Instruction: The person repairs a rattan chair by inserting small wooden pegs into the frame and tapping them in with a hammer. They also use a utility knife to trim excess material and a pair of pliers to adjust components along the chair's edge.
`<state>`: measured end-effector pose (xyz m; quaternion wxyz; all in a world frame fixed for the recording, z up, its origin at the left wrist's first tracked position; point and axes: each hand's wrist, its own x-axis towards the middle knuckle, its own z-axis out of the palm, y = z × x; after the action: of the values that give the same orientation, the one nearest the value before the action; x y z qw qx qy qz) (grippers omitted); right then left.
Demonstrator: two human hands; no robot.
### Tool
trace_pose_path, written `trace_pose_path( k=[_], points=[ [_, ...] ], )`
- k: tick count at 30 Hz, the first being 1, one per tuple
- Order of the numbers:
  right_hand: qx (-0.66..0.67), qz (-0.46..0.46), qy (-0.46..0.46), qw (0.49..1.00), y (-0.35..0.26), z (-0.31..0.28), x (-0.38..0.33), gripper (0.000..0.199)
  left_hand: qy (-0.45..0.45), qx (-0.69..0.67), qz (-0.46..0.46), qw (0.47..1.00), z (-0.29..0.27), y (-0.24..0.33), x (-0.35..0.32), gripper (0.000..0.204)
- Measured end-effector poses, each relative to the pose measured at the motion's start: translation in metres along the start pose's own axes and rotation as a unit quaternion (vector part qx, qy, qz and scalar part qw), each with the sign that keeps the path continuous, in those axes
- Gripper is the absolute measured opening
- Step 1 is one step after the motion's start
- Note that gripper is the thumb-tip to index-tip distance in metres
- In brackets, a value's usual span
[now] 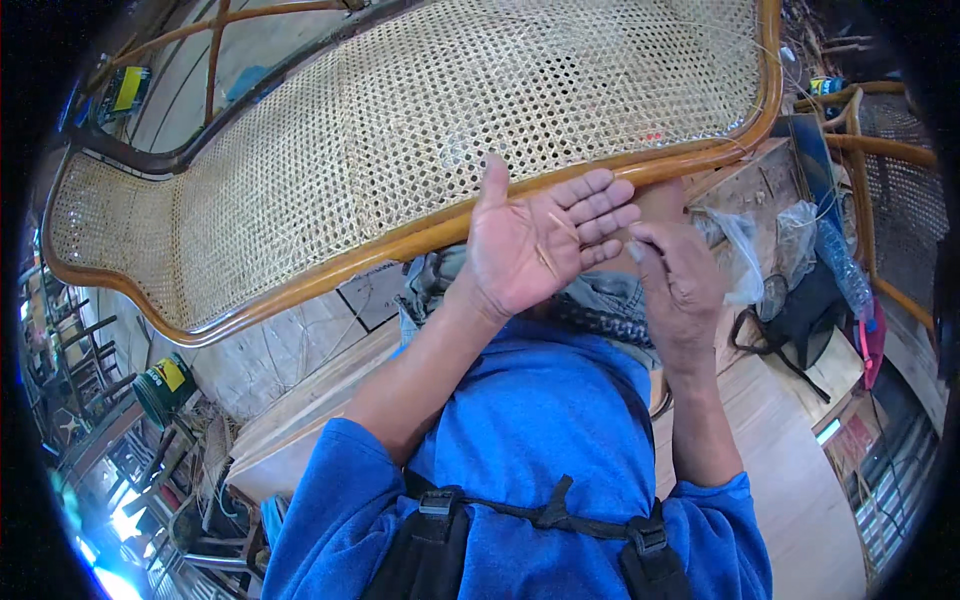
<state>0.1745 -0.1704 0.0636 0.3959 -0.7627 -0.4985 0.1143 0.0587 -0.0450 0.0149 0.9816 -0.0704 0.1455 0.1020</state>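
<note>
Nearest to us, we are wearing a blue long-sleeved shirt (pixel 540 420) with black harness straps (pixel 545 515) crossing it, and both forearms are rising from the lower edge. We are holding our left hand (pixel 535 240) palm-up with the fingers spread wide, and two small thin tan wooden pegs (pixel 548 258) are lying loose on the palm and fingers. Our right hand (pixel 675 280) is hovering just beside the left hand's fingertips, its fingers curling narrowly together; we cannot tell whether anything is pinched between them. Beyond the hands, the long woven cane panel in its curved brown wooden frame (pixel 400 240) is stretching across the view. Off to the right, a crumpled clear plastic bag (pixel 740 255) is lying near a clear plastic bottle (pixel 845 270).
</note>
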Motion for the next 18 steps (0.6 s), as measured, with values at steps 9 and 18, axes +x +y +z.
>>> trace_pose_path(
  k=[9, 18],
  points=[
    [-0.037, 0.012, -0.084, 0.996, -0.013, 0.032, 0.009, 0.014, 0.063, 0.042, -0.006, 0.997, 0.004, -0.009, 0.005, 0.099],
    [0.212, 0.17, -0.033, 0.962, 0.02, 0.015, 0.012, 0.009, 0.163, 0.28, -0.042, 0.945, -0.015, -0.012, 0.003, 0.053]
  ],
)
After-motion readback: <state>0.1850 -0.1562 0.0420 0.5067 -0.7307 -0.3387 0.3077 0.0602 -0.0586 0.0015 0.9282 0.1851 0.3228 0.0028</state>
